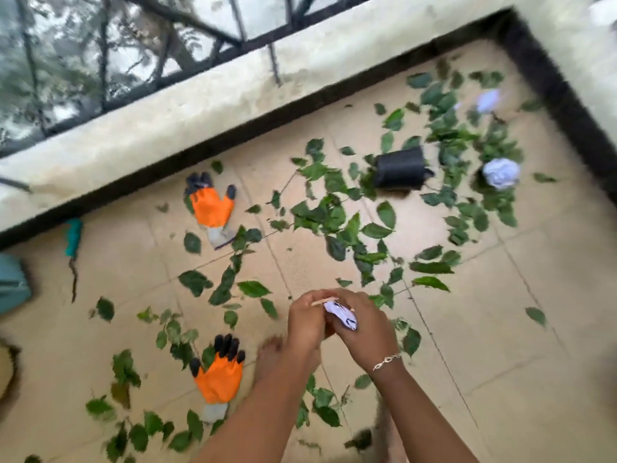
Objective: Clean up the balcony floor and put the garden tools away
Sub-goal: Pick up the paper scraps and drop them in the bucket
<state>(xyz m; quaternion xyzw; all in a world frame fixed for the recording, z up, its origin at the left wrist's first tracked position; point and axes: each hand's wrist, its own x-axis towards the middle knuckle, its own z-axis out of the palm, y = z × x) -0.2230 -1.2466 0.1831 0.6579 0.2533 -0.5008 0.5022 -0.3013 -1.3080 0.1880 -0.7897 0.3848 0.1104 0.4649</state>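
My left hand (305, 324) and my right hand (365, 329) meet above the floor, both curled round a crumpled white paper (344, 316) and a thin wooden stick (325, 301). Green leaves (334, 215) lie scattered over the beige tiles. One orange and black glove (211, 205) lies near the wall, a second glove (220, 374) near my bare foot (268, 359). A black pot (400, 168) lies tipped on its side. Two more paper balls, one (501, 173) beside the pot and one (488, 100) farther back, sit among the leaves. A teal-handled tool (72, 242) lies at the left wall.
A low pale parapet wall (200, 108) with a black railing (233, 41) runs along the far side and turns at the right corner. A teal object (11, 282) sits at the left edge. A dark skirting strip (551, 95) borders the floor.
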